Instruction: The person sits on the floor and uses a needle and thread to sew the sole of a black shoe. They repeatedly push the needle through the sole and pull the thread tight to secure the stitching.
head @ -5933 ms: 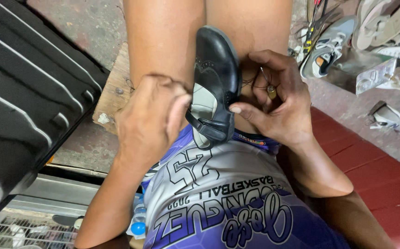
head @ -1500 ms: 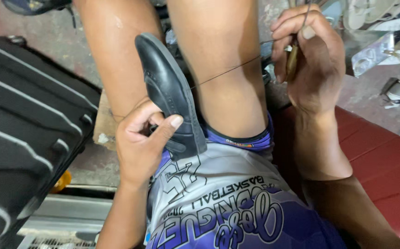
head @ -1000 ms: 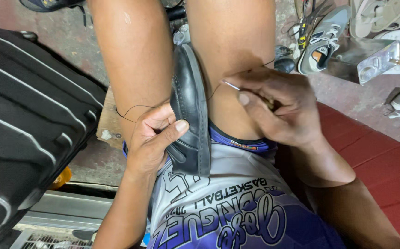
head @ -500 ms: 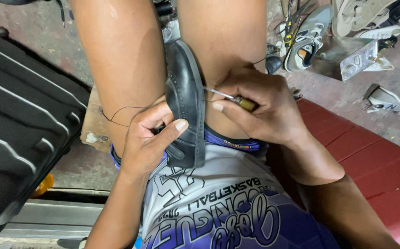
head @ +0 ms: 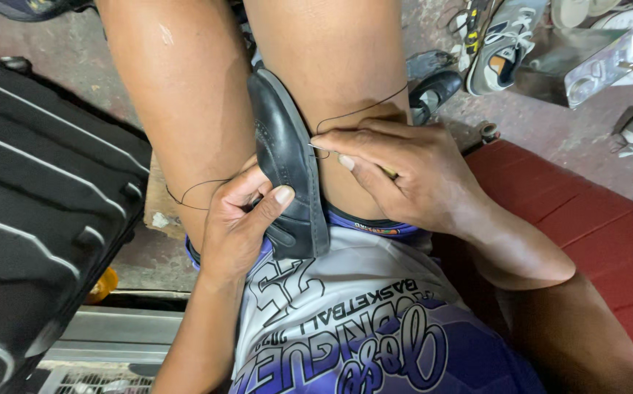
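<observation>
Gripping the black shoe (head: 287,175), left hand (head: 240,226) steadies it; right hand (head: 404,175), back at its edge since 1.5 s ago, pinches an awl (head: 321,149), thread (head: 360,111) slack.

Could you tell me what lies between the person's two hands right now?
In the head view the black shoe, clamped on edge between the knees, lies between them. The left hand steadies one side; the right hand presses a needle tool into its edge.

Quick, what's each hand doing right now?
Left hand: closed on the black shoe.
Right hand: closed, pinching a needle tool at the shoe's edge.
</observation>
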